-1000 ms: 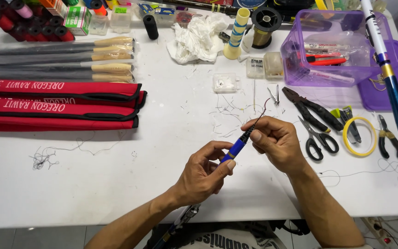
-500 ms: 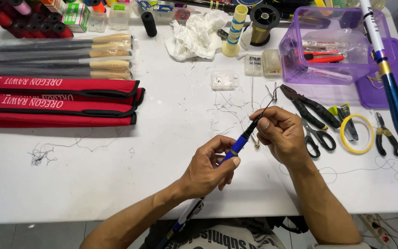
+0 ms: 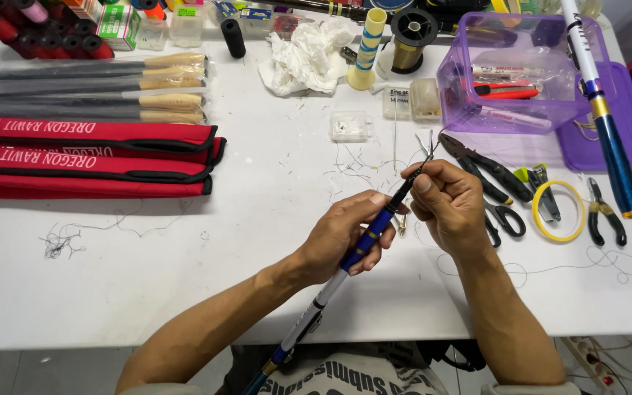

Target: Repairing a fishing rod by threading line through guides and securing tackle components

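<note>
White bench [image 3: 184, 278], strewn with thread scraps. Left hand [image 3: 341, 238] clamped on blue fishing rod [image 3: 363, 241]; right hand [image 3: 448, 205] pinched on its thin dark tip, just beyond the left. Beyond the left hand, red rod sleeves [image 3: 89, 157] and wrapped rods. Just right of the right hand, pliers [image 3: 488, 167], scissors [image 3: 505, 218], yellow tape ring [image 3: 559, 211]. Farther off, purple box [image 3: 521, 69]. Rod butt cut off at lower edge; tip fitting too small to make out.
</note>
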